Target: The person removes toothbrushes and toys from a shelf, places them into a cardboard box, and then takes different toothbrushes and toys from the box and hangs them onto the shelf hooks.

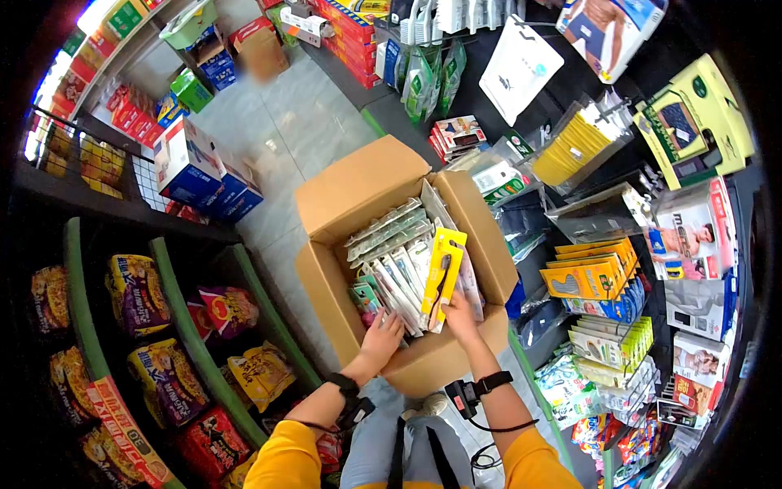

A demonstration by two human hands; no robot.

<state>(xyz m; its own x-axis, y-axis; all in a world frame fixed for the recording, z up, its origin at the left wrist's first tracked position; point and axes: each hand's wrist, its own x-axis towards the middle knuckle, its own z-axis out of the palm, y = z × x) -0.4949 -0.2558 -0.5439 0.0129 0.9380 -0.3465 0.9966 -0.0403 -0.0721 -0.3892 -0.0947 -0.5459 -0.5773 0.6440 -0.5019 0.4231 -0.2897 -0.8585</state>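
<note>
An open cardboard box point(358, 183) stands in front of me, filled with rows of packaged goods. My right hand point(461, 316) is closed on the lower end of a yellow toothbrush pack point(445, 273), which shows a dark toothbrush. That pack leans upright against white packs point(399, 273) standing in a row. My left hand point(383, 336) lies inside the near left part of the box, fingers stretched out against the packs beside a teal pack point(366, 297). Clear plastic packs point(391, 232) fill the far side of the box.
At right, a dark rack holds hanging goods, including yellow packs point(582, 273) and boxed underwear point(688, 228). Bagged snacks point(167, 379) fill the shelves point(171, 281) on the left. Blue-and-white cartons point(191, 167) stand on the grey tiled floor point(305, 122) farther ahead.
</note>
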